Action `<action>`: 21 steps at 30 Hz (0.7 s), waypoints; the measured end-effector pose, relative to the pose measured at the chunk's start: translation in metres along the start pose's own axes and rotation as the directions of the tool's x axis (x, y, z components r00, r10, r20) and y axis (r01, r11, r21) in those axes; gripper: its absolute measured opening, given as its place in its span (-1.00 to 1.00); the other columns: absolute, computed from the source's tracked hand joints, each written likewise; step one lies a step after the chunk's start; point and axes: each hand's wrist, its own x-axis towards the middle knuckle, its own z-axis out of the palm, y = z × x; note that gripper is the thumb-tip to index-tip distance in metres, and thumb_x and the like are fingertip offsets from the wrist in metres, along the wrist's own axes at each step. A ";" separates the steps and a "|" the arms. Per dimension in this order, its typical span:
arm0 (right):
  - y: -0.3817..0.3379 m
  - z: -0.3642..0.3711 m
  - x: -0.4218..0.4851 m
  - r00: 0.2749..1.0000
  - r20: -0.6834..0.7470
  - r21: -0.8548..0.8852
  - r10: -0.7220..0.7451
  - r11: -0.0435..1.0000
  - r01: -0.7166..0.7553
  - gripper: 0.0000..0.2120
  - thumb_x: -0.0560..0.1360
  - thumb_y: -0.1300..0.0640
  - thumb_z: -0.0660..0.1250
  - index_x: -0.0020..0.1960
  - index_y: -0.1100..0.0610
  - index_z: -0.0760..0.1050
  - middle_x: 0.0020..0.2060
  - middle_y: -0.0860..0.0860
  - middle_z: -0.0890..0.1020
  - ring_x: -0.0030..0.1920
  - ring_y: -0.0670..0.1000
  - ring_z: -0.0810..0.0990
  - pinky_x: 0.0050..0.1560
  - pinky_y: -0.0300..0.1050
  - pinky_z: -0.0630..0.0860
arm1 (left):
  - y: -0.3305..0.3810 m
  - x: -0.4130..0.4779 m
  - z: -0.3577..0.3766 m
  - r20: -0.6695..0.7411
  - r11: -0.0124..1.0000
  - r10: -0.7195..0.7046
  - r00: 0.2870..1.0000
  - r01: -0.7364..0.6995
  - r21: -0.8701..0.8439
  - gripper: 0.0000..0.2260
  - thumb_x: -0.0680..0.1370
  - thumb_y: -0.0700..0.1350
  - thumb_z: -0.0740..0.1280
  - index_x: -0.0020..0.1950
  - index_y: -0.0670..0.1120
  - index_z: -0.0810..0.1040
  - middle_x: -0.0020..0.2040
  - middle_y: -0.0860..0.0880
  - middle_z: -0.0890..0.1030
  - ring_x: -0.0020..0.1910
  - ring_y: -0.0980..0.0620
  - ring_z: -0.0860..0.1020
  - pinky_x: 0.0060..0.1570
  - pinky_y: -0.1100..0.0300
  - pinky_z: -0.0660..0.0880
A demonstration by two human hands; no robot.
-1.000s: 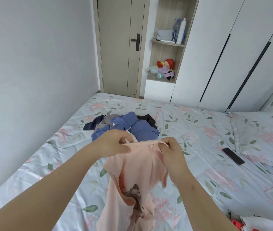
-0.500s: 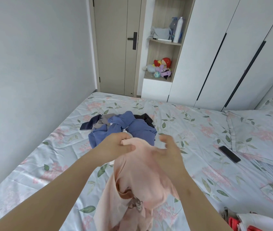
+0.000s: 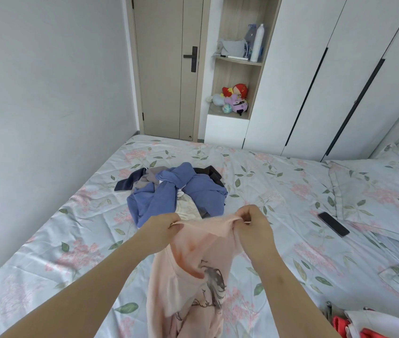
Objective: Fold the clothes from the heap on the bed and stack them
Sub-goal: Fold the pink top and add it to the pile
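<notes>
Pink T-shirt (image 3: 194,259) hangs from our left hand (image 3: 163,228) and right hand (image 3: 254,226), both pinching its top edge; the heap (image 3: 169,193) behind it is not folded yet.

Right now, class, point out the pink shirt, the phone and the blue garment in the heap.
pink shirt (image 3: 208,242): head view, upper front, above the print.
phone (image 3: 333,224): head view, middle of its dark screen.
blue garment (image 3: 205,191): head view, its right-hand fold.
</notes>
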 end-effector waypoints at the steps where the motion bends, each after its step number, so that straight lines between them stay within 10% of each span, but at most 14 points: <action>1: 0.003 0.002 -0.002 0.997 0.080 -0.043 0.009 0.999 -0.005 -0.75 0.47 0.36 0.19 -0.10 0.00 0.42 -0.20 -0.13 0.48 -0.27 -0.11 0.44 -0.38 -0.46 0.33 | 0.003 0.000 0.001 0.021 0.999 0.025 0.999 -0.024 -0.029 -0.74 0.61 -0.19 0.17 -0.27 -0.01 0.37 -0.36 0.10 0.37 -0.39 0.22 0.36 -0.29 0.43 0.31; 4: 0.010 0.015 -0.011 0.939 0.340 -0.097 0.061 0.995 -0.029 -0.66 0.45 0.34 0.29 0.05 -0.07 0.42 -0.18 -0.10 0.50 -0.21 -0.09 0.49 -0.30 -0.43 0.40 | 0.019 0.002 -0.001 0.085 0.990 0.125 0.989 -0.118 -0.081 -0.84 0.59 -0.19 0.19 -0.09 -0.09 0.55 -0.30 0.15 0.47 -0.34 0.35 0.42 -0.26 0.50 0.32; 8: 0.010 0.017 -0.012 0.943 0.318 -0.101 0.104 0.992 -0.075 -0.78 0.49 0.30 0.26 -0.21 0.02 0.55 -0.26 -0.10 0.58 -0.11 -0.03 0.55 -0.05 -0.29 0.43 | 0.026 0.008 -0.009 0.087 0.981 0.165 0.982 -0.154 -0.122 -0.87 0.56 -0.17 0.25 -0.02 -0.13 0.59 -0.18 0.08 0.58 -0.23 0.19 0.46 -0.22 0.40 0.37; 13: 0.007 0.023 -0.016 0.869 0.468 -0.048 0.159 0.987 -0.155 -0.80 0.44 0.19 0.37 0.06 0.05 0.53 -0.02 -0.07 0.62 0.02 -0.03 0.58 0.03 -0.18 0.51 | 0.032 0.012 -0.012 0.118 0.984 0.150 0.982 -0.136 -0.117 -0.89 0.52 -0.19 0.27 -0.09 -0.09 0.60 -0.18 0.12 0.57 -0.19 0.13 0.48 -0.17 0.29 0.42; 21: 0.012 0.010 -0.005 0.978 0.193 -0.330 -0.075 0.934 0.137 -0.73 0.46 0.35 0.16 -0.24 -0.01 0.43 -0.37 -0.13 0.46 -0.34 -0.19 0.39 -0.36 -0.42 0.32 | 0.022 0.011 -0.016 0.135 0.960 0.223 0.965 -0.242 0.142 -0.87 0.54 -0.22 0.27 0.03 -0.12 0.58 -0.05 0.03 0.60 -0.13 0.14 0.45 -0.22 0.51 0.29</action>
